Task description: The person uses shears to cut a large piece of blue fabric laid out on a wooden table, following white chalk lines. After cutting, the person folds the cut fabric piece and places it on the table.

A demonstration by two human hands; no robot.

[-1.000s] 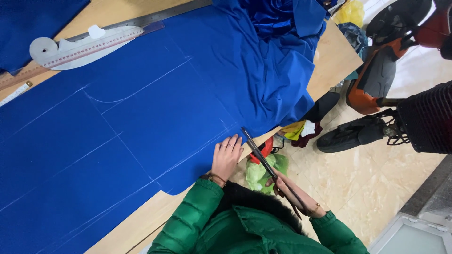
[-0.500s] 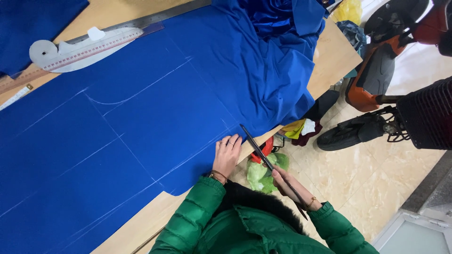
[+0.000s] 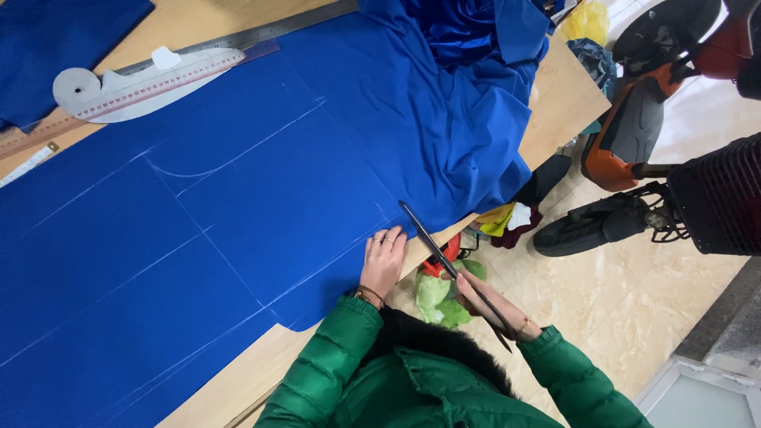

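so this is mid-cut on the blue fabric (image 3: pixel 261 198), which lies flat across the wooden table (image 3: pixel 567 99) with chalk lines drawn all over it. the left hand (image 3: pixel 384 261) is flat on the cloth right at the near edge, fingers together, pinning it down. the right hand (image 3: pixel 487 305) is wrapped around the handles of the long scissors (image 3: pixel 444 257), blades pointing up at the fabric edge near a chalk line. can't really tell how far the blades are parted from here. i'd say the next snip needs the blades lined up on that chalk line while the cloth stays taut.

further up the table there's a curved ruler (image 3: pixel 151 79) and a metal straightedge (image 3: pixel 261 36), and extra fabric is bunched at the far corner. beside the table, the floor is pale tile with a parked scooter (image 3: pixel 642 143) and some scraps (image 3: pixel 444 289).
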